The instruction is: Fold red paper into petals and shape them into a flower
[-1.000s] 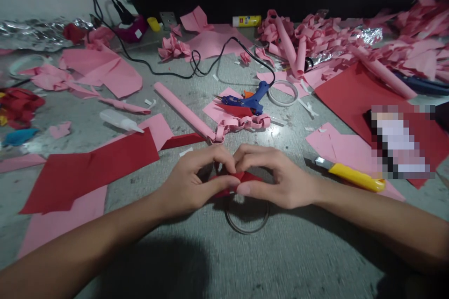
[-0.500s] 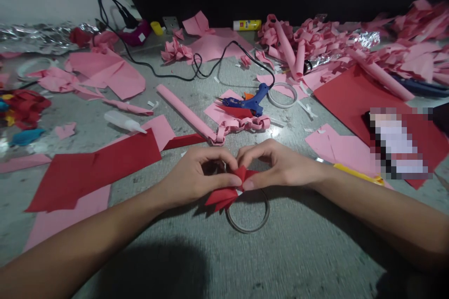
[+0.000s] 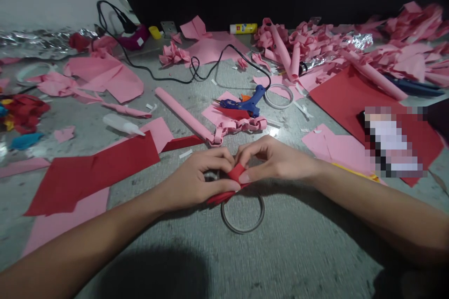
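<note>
Both hands meet at the middle of the grey table (image 3: 298, 252) and pinch one folded red paper piece (image 3: 234, 176). My left hand (image 3: 196, 178) grips its left side between thumb and fingers. My right hand (image 3: 271, 159) curls over its right end, thumb pressed under it. Part of the red paper is hidden by my fingers. A clear tape ring (image 3: 242, 212) lies flat on the table just below the hands, partly under the paper.
Beyond the hands lie a pink paper chain (image 3: 240, 126), a blue glue gun (image 3: 245, 100) with black cord, a pink paper roll (image 3: 182, 112) and a glue bottle (image 3: 121, 124). Red sheets (image 3: 91, 173) sit left and right. A yellow cutter (image 3: 356, 173) is behind my right wrist. Pink scraps fill the back.
The red paper was turned and its free end folded up between my fingertips. My right wrist slid over the yellow cutter, hiding most of it. The view shifted slightly.
</note>
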### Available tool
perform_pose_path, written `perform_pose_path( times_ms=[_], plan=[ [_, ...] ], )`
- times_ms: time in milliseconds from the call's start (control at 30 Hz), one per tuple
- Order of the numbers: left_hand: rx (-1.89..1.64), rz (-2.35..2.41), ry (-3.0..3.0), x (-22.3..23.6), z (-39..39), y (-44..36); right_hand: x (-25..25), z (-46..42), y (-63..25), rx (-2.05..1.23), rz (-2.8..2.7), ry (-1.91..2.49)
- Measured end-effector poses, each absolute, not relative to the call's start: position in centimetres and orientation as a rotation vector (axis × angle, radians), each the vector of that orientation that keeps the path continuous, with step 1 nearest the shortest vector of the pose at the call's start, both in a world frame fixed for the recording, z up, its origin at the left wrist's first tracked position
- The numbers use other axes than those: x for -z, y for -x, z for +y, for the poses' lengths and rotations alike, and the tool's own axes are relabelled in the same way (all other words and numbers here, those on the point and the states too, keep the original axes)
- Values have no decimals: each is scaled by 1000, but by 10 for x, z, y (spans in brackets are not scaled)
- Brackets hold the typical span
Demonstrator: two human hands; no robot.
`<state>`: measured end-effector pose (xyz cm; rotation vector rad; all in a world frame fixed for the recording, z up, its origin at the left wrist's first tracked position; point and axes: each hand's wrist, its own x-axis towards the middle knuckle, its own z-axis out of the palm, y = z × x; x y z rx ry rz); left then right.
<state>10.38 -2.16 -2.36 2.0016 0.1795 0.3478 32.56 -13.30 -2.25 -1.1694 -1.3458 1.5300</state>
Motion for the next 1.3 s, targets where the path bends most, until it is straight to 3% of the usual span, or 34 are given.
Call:
perform_pose_path(
  times_ms=[333, 1300],
  plan=[
    [-312, 160, -1862, 27, -23, -104, 22, -128, -339, -1690, -1461, 994],
    [-270, 209, -1666, 30, -24, -104, 23, -131, -327, -1638, -1382, 1099]
  ],
)
